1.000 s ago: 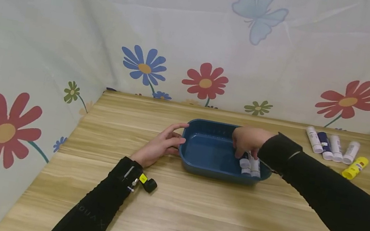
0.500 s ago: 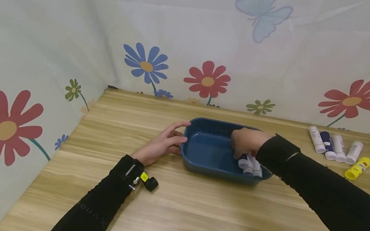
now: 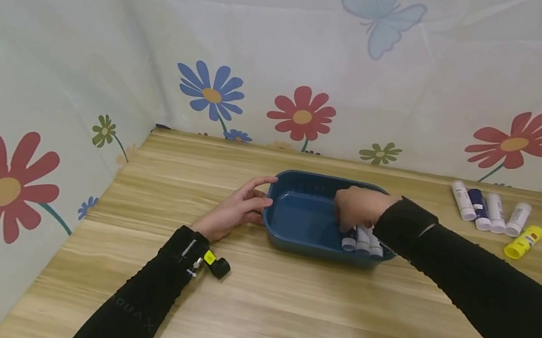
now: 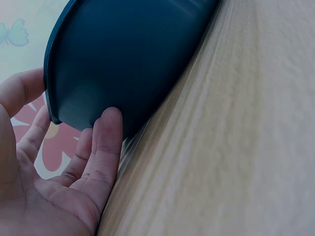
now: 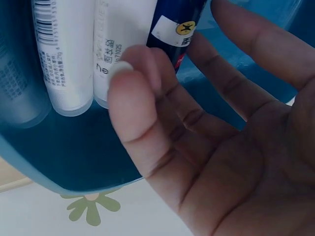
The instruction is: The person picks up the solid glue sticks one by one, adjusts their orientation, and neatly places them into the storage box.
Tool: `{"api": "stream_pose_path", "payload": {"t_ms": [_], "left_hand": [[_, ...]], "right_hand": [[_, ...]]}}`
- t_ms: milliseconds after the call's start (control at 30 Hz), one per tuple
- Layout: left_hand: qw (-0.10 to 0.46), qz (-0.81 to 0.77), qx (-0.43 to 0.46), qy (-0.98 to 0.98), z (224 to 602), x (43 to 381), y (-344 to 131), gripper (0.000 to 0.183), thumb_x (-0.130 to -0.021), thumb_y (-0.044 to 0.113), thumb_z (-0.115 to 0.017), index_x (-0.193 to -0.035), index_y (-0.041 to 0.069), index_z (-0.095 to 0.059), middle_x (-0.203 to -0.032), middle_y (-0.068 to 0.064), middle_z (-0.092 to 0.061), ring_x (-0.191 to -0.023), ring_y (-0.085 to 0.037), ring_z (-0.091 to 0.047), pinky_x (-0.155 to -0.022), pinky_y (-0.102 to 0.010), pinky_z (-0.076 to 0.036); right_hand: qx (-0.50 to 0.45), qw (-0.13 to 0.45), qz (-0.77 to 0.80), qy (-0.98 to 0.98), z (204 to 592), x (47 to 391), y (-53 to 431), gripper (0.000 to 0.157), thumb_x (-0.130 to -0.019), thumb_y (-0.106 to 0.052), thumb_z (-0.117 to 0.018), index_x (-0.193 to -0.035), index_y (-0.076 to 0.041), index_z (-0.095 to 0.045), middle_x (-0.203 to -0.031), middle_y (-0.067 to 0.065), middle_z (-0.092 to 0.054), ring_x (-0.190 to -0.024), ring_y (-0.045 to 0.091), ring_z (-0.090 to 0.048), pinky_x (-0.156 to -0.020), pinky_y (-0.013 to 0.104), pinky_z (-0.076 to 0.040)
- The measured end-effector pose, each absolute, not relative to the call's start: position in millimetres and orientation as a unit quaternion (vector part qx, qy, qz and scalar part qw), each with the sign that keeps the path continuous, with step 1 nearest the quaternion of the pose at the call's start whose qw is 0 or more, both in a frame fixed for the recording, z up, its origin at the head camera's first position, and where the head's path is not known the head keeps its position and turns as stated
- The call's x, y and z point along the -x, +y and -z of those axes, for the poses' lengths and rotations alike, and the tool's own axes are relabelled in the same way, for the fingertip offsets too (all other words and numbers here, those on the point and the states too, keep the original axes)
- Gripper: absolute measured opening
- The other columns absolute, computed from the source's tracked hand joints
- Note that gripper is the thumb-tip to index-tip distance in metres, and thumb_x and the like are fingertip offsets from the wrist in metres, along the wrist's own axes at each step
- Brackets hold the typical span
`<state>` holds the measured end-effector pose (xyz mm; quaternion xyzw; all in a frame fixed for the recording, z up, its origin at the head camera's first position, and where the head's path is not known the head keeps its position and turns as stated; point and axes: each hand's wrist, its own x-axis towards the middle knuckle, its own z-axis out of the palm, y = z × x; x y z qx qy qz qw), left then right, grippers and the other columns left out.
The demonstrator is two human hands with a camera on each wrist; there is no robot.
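A dark blue plastic basin (image 3: 298,244) sits mid-table. My left hand (image 3: 233,210) rests at its left end, relaxed fingers touching the outer wall and rim, as the left wrist view shows. Inside the basin's right part, several white glue sticks (image 5: 69,64) lie side by side. A dark blue glue stick (image 5: 177,27) lies at the left of that row in the head view. My right hand (image 3: 358,207) is down in the basin, thumb and fingers on either side of this blue stick. In the head view the hand covers the stick's far end.
At the table's back right several more glue sticks lie loose: white ones (image 3: 495,212), a dark blue one (image 3: 479,210) and a yellow one (image 3: 523,242). A flower-printed cloth (image 3: 273,26) hangs behind the wooden table (image 3: 279,314).
The blue glue stick has gone from tilted against the row to lying beside the white ones, and its near end has shifted left. My right hand moved slightly left; the left hand stayed put.
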<state>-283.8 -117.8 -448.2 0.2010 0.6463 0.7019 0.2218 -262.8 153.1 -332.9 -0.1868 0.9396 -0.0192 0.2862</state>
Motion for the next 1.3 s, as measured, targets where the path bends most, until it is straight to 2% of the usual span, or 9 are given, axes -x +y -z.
{"api": "stream_pose_path", "payload": {"t_ms": [333, 567, 833, 967, 1133, 1200, 1300], "left_hand": [[0.224, -0.696, -0.203, 0.651, 444.6, 281.9, -118.3, 0.049, -0.098, 0.024, -0.056, -0.143, 0.031, -0.038, -0.124, -0.021, -0.045, -0.097, -0.028, -0.06, -0.084, -0.037, -0.054], [0.221, -0.697, -0.198, 0.653, 444.7, 281.7, -117.7, 0.048, -0.098, 0.024, -0.056, -0.142, 0.032, -0.039, -0.124, -0.021, -0.046, -0.097, -0.029, -0.06, -0.083, -0.036, -0.054], [0.218, -0.697, -0.195, 0.655, 444.4, 282.7, -115.7, 0.046, -0.098, 0.023, -0.056, -0.141, 0.032, -0.04, -0.122, -0.02, -0.046, -0.097, -0.028, -0.06, -0.084, -0.036, -0.054], [0.216, -0.693, -0.193, 0.66, 444.5, 283.0, -115.4, 0.046, -0.098, 0.023, -0.056, -0.141, 0.032, -0.04, -0.124, -0.022, -0.046, -0.097, -0.028, -0.059, -0.085, -0.036, -0.053], [0.219, -0.695, -0.195, 0.656, 444.5, 282.5, -116.1, 0.047, -0.098, 0.024, -0.056, -0.142, 0.032, -0.04, -0.124, -0.022, -0.045, -0.098, -0.029, -0.059, -0.085, -0.037, -0.054], [0.219, -0.697, -0.193, 0.655, 445.0, 282.0, -116.7, 0.047, -0.098, 0.024, -0.056, -0.141, 0.032, -0.04, -0.123, -0.021, -0.046, -0.097, -0.03, -0.059, -0.085, -0.037, -0.054], [0.22, -0.697, -0.19, 0.655, 446.0, 280.7, -117.3, 0.047, -0.097, 0.025, -0.057, -0.141, 0.034, -0.041, -0.121, -0.02, -0.046, -0.097, -0.03, -0.059, -0.085, -0.037, -0.054]], "right_hand": [[0.19, 0.281, 0.018, 0.941, 330.2, 262.5, 152.9, 0.021, -0.084, -0.005, -0.068, -0.105, -0.002, -0.066, -0.084, 0.009, -0.065, -0.063, 0.024, -0.062, -0.055, 0.032, -0.052], [0.195, 0.261, 0.035, 0.945, 330.8, 261.5, 155.1, 0.018, -0.085, -0.005, -0.066, -0.103, -0.004, -0.067, -0.083, 0.008, -0.064, -0.065, 0.024, -0.06, -0.053, 0.032, -0.05], [0.213, 0.241, 0.131, 0.938, 322.8, 265.1, 169.0, 0.019, -0.09, -0.01, -0.06, -0.108, -0.004, -0.065, -0.075, 0.012, -0.059, -0.049, 0.017, -0.048, -0.043, 0.03, -0.044], [0.235, 0.195, 0.162, 0.938, 319.6, 265.7, 176.1, 0.017, -0.094, -0.008, -0.056, -0.107, -0.003, -0.065, -0.08, 0.012, -0.06, -0.05, 0.018, -0.051, -0.046, 0.029, -0.046], [0.253, 0.123, 0.197, 0.939, 318.6, 265.1, 182.3, 0.016, -0.095, -0.008, -0.055, -0.104, -0.003, -0.067, -0.091, 0.011, -0.063, -0.064, 0.018, -0.054, -0.061, 0.034, -0.049], [0.247, 0.108, 0.218, 0.938, 317.4, 265.0, 185.7, 0.016, -0.095, -0.008, -0.055, -0.105, -0.003, -0.067, -0.09, 0.012, -0.063, -0.066, 0.019, -0.054, -0.063, 0.035, -0.048], [0.225, 0.093, 0.25, 0.937, 315.2, 264.9, 192.1, 0.017, -0.096, -0.009, -0.053, -0.105, -0.005, -0.066, -0.083, 0.013, -0.062, -0.064, 0.023, -0.055, -0.059, 0.036, -0.047]]}}
